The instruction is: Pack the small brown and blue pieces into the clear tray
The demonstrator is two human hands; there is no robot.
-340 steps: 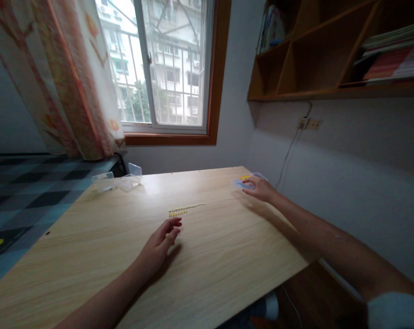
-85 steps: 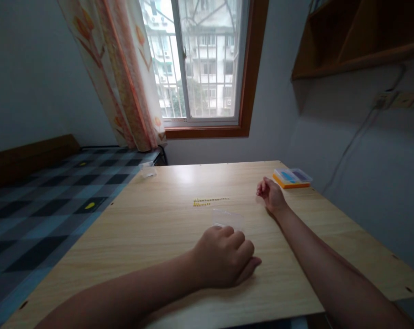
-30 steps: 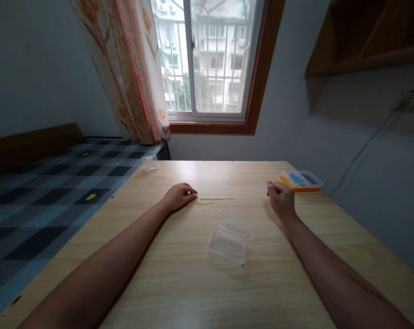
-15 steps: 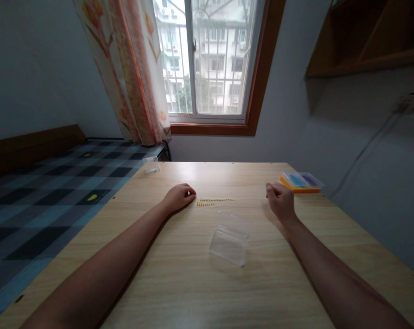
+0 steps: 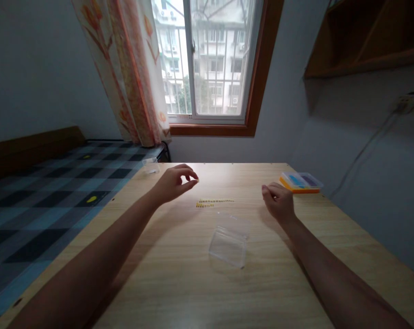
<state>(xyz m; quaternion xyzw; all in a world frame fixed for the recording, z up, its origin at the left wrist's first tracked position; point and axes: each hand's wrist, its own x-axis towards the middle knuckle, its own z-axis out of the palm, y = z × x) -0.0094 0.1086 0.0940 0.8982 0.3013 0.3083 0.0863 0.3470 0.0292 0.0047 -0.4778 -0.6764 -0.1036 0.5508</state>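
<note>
Since half a second ago my left hand (image 5: 172,183) has lifted off the table (image 5: 179,274) and now hangs above it, up and to the left of the rows of small yellow pieces (image 5: 212,202) where it was resting before. Its grip is thumb and forefinger pressed together on one tiny yellow piece (image 5: 197,180), which shows just at the fingertips; the other fingers curl loosely above. The rows themselves lie flat on the wood in the middle of the table, between my two hands, a longer line with a shorter one close against its left end. My right hand (image 5: 278,203) has hardly shifted: it rests on the table to the right of the rows, fingers curled into a loose fist, and I cannot tell whether anything is inside it. Nearer to me, just below the rows, an open clear plastic box (image 5: 230,241) lies on the table with its lid hinged back toward the rows; it touches neither hand. Beyond my right hand, near the wall, sits an orange tray (image 5: 300,181) with a clear cover and blue showing through it. At the far left corner of the table stands a small clear container (image 5: 150,165), well apart from everything else. To the left of the table is a bed with a checked cover (image 5: 49,192), and a patterned curtain (image 5: 131,73) hangs beside the window (image 5: 210,59).
</note>
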